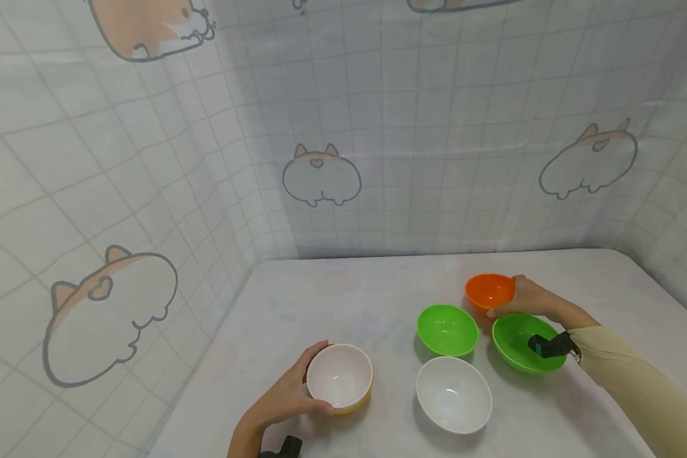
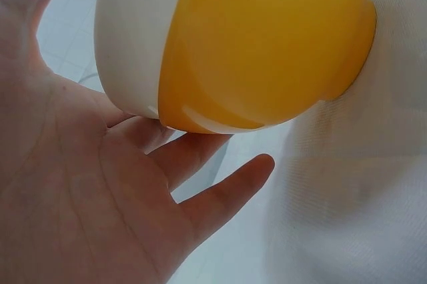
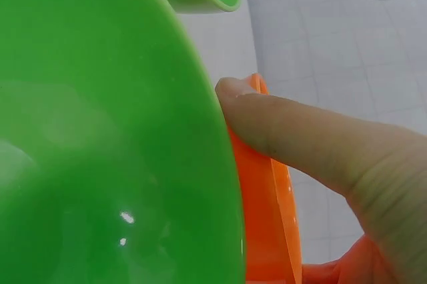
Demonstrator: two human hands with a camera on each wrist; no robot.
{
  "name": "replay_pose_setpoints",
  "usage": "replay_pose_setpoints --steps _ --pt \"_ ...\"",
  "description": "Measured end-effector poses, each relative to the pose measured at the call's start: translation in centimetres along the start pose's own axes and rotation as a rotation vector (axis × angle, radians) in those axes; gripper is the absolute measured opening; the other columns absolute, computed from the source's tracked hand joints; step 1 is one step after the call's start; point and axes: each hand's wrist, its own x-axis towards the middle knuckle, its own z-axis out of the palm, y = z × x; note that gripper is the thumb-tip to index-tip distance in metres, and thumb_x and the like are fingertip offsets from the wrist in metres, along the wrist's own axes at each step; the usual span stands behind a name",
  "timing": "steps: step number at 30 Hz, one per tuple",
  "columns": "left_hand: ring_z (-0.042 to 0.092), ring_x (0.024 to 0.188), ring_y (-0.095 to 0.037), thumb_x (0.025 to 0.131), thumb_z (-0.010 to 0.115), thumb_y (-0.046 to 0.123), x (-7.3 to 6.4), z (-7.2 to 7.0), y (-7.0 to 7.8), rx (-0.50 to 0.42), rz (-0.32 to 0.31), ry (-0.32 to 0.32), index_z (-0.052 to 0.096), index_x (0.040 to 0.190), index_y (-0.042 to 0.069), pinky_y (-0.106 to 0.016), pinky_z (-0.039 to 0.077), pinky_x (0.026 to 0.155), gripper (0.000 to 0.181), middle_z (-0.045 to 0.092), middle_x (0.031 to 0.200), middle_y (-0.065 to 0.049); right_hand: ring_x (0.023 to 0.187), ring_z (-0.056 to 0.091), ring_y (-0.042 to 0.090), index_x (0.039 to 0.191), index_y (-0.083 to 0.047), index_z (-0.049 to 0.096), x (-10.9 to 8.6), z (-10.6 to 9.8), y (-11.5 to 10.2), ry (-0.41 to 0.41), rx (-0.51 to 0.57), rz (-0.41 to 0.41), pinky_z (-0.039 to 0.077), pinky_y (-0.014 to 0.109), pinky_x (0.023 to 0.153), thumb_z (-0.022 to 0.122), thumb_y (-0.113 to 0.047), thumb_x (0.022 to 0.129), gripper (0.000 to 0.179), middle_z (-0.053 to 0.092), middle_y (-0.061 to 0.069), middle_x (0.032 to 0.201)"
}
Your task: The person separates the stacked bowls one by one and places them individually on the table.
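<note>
A pale, grid-patterned fabric sheet is rising well beyond the glossy white round bowl. The white cloth-covered tabletop is spreading around that bowl; its back edge is running far beyond the bowl, meeting the sheet, and its left edge is slanting away well to the bowl's left. The widest room is opening beyond and to the left of the bowl, while a narrower stretch of cloth is lying to its right.

The wide, shallow green bowl is sitting to the white bowl's right and slightly beyond. A pinkish-white round bowl, seemingly nested in a glossy yellow round bowl, is standing to its left, a gap of cloth separating them; the left hand is gripping this pair between thumb and fingers. The lime-green round bowl is resting just beyond the white bowl. The small orange round bowl is lying farther beyond and rightward, the right hand grasping its side.

Six bowls are showing: two green, two white, one yellow, one orange. Two hands are holding.
</note>
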Motion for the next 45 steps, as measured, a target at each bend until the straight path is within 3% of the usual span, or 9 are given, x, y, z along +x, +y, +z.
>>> replay_pose_setpoints --steps 10,16,23,28,36,45 --pt "0.041 0.129 -0.026 0.071 0.086 0.017 0.0 0.0 0.0 -0.009 0.001 -0.003 0.026 0.15 0.026 -0.049 0.036 0.099 0.1 0.036 0.15 -0.001 0.097 0.052 0.032 0.128 0.017 0.034 -0.3 0.0 0.0 -0.032 0.017 0.017 0.046 0.054 0.086 0.077 -0.038 0.079 0.085 0.048 0.027 0.112" --pt "0.041 0.129 -0.027 0.071 0.087 0.017 0.0 0.0 -0.1 -0.007 0.001 0.002 0.027 0.15 0.027 -0.052 0.035 0.099 0.1 0.037 0.149 -0.001 0.108 0.044 0.049 0.131 0.023 0.017 -0.4 0.0 -0.1 -0.043 0.02 0.071 0.04 0.064 0.09 0.077 -0.041 0.078 0.102 0.033 0.04 0.121" --pt "0.043 0.127 -0.027 0.07 0.087 0.017 -0.1 0.0 -0.1 -0.008 0.004 -0.001 0.027 0.149 0.027 -0.05 0.036 0.098 0.1 0.037 0.149 -0.001 0.114 0.035 0.059 0.135 0.027 0.013 -0.8 -0.4 -0.6 -0.035 -0.079 0.099 0.036 0.071 0.089 0.075 -0.047 0.078 0.112 0.024 0.049 0.129" --pt "0.042 0.127 -0.028 0.071 0.086 0.016 -0.1 0.0 -0.2 -0.018 0.004 -0.005 0.027 0.149 0.028 -0.051 0.036 0.098 0.099 0.036 0.149 -0.002 0.115 0.033 0.062 0.132 0.031 0.008 -1.3 -1.0 -1.7 0.032 -0.131 0.116 0.037 0.07 0.089 0.076 -0.048 0.077 0.118 0.024 0.053 0.127" --pt "0.043 0.126 -0.028 0.071 0.086 0.015 -0.2 -0.1 -0.2 -0.023 0.007 -0.009 0.027 0.15 0.028 -0.051 0.036 0.097 0.1 0.038 0.148 -0.003 0.122 0.027 0.062 0.137 0.027 0.006 -1.7 -0.8 -6.0 0.127 -0.133 -0.034 0.03 0.07 0.095 0.079 -0.043 0.076 0.118 0.018 0.051 0.137" --pt "0.042 0.128 -0.027 0.072 0.086 0.019 -0.1 0.0 -0.3 -0.013 -0.002 -0.011 0.025 0.151 0.027 -0.049 0.038 0.097 0.1 0.035 0.149 -0.005 0.135 0.019 0.053 0.145 0.018 0.009 -2.7 2.0 -11.6 0.062 -0.1 -0.253 0.022 0.063 0.105 0.083 -0.042 0.074 0.119 0.015 0.039 0.149"
